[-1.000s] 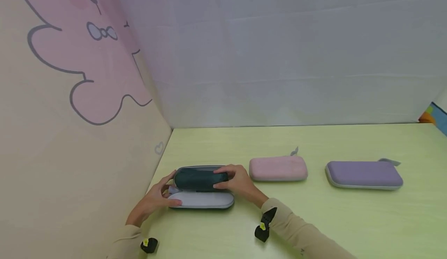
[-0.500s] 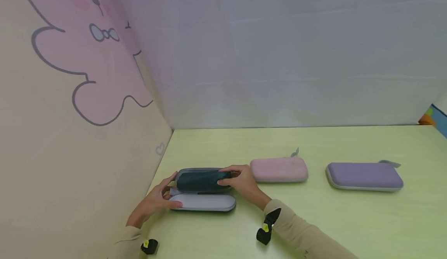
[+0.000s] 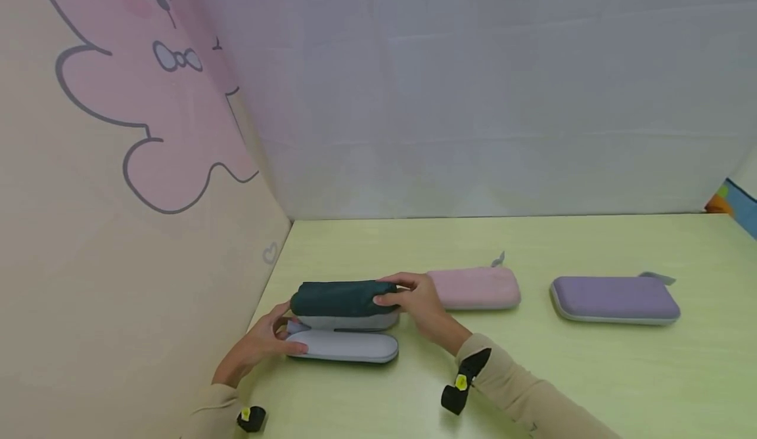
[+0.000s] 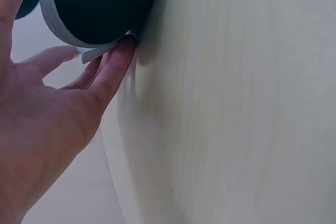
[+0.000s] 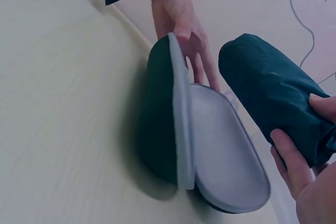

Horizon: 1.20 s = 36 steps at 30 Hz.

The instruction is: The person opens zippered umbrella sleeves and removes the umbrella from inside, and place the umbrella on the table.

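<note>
A rolled dark green compact umbrella (image 3: 337,298) is in my right hand (image 3: 424,301), pinched at its right end between thumb and fingers. It hangs just above the back half of an unzipped clamshell case (image 3: 355,323). In the right wrist view, the umbrella (image 5: 268,80) stands apart from the case (image 5: 231,150), whose inside is bare grey and whose shell is dark green. My left hand (image 3: 260,342) grips the case's left end, thumb on the front half. The left wrist view shows its fingertips (image 4: 123,51) at the grey edging and a short grey tab (image 4: 94,54).
A pink case (image 3: 476,288) lies right behind my right hand, and a purple case (image 3: 615,300) farther right; both have grey loops. The patterned wall (image 3: 177,281) rises close on the left, and a pale sheet hangs behind the light green table (image 3: 532,373).
My right hand has lifted the umbrella out of the back half of the case and shifted slightly right. The grey inside of the case now shows. The left hand has stayed on the case.
</note>
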Each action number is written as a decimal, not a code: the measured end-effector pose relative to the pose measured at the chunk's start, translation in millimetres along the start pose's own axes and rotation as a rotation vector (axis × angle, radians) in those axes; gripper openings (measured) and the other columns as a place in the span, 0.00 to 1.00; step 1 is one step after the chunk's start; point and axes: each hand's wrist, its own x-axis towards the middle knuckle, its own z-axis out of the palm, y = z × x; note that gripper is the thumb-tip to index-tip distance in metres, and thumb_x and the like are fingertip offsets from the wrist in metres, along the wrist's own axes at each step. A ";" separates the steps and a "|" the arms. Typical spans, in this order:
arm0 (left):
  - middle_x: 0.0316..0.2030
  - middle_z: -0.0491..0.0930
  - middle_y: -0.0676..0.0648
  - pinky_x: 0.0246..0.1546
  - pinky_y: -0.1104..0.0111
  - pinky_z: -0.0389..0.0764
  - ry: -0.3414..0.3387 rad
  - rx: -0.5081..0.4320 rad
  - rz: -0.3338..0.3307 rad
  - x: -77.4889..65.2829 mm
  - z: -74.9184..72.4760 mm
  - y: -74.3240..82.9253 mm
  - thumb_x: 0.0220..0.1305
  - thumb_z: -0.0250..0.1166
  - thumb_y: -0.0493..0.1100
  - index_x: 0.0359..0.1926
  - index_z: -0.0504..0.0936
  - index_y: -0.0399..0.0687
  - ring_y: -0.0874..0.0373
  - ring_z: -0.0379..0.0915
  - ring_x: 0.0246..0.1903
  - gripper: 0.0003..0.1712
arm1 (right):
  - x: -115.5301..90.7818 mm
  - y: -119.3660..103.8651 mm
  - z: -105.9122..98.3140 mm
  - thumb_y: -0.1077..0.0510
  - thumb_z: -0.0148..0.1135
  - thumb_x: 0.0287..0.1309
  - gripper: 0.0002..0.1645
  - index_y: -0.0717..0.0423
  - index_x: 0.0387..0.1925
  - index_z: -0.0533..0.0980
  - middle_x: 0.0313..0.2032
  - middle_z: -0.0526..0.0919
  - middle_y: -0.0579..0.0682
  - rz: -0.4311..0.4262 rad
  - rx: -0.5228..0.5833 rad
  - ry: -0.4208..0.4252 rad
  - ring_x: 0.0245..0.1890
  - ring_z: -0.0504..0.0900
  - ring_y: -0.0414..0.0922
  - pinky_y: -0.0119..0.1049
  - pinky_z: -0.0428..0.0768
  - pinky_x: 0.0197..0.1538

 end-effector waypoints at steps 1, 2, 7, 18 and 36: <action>0.60 0.64 0.41 0.44 0.66 0.70 -0.004 0.003 0.005 -0.6 0.5 0.2 0.44 0.78 0.42 0.72 0.54 0.50 0.48 0.63 0.51 0.57 | -0.4 -2.3 -0.4 0.69 0.72 0.42 0.20 0.67 0.43 0.81 0.40 0.82 0.55 0.001 0.000 0.000 0.34 0.82 0.46 0.38 0.81 0.33; 0.60 0.64 0.40 0.43 0.65 0.71 -0.008 0.003 0.008 -1.1 1.0 0.5 0.44 0.78 0.42 0.71 0.55 0.49 0.48 0.63 0.51 0.56 | -0.6 -4.6 -0.7 0.69 0.73 0.42 0.20 0.67 0.42 0.81 0.39 0.82 0.55 -0.002 0.001 -0.004 0.34 0.82 0.46 0.38 0.81 0.33; 0.61 0.64 0.38 0.46 0.62 0.71 -0.015 0.046 0.030 -3.1 0.6 3.8 0.46 0.77 0.44 0.72 0.53 0.48 0.46 0.63 0.52 0.56 | 0.9 -17.0 -0.9 0.68 0.73 0.42 0.20 0.65 0.42 0.82 0.40 0.82 0.55 -0.029 0.015 -0.026 0.35 0.83 0.47 0.40 0.81 0.33; 0.66 0.59 0.40 0.56 0.54 0.65 0.000 0.077 -0.002 -0.5 1.7 3.6 0.45 0.77 0.48 0.74 0.49 0.57 0.46 0.62 0.58 0.60 | 15.5 -30.6 -2.3 0.70 0.72 0.41 0.19 0.63 0.40 0.83 0.41 0.82 0.55 -0.012 0.059 0.016 0.33 0.84 0.48 0.42 0.82 0.36; 0.63 0.62 0.39 0.61 0.49 0.61 0.000 0.073 0.000 -2.1 3.4 6.4 0.45 0.77 0.47 0.75 0.47 0.55 0.46 0.62 0.58 0.62 | 52.7 -37.4 -5.4 0.71 0.69 0.44 0.21 0.64 0.44 0.81 0.48 0.77 0.59 0.076 0.112 0.073 0.39 0.83 0.51 0.52 0.79 0.44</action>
